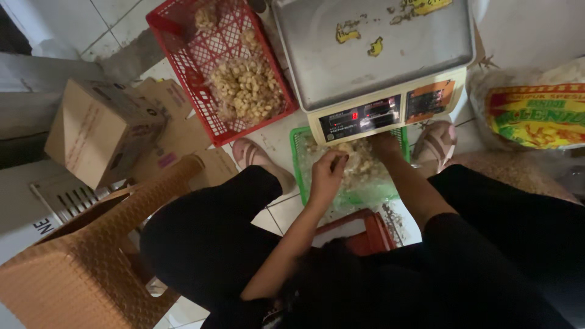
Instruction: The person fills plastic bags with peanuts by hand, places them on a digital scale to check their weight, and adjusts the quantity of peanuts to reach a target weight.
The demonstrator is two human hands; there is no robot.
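Both hands [327, 173] grip snack bag [359, 167] beneath scale [372, 61].

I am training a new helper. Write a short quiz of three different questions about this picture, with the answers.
1. True or false: the scale's metal pan is piled full of snacks.
2. Which basket are both hands in? A) red basket B) green basket
3. What lies in the red basket?

Key
1. False; only a few yellow crumbs lie there.
2. B; left hand and right hand are in it.
3. A clear bag of pale snacks.
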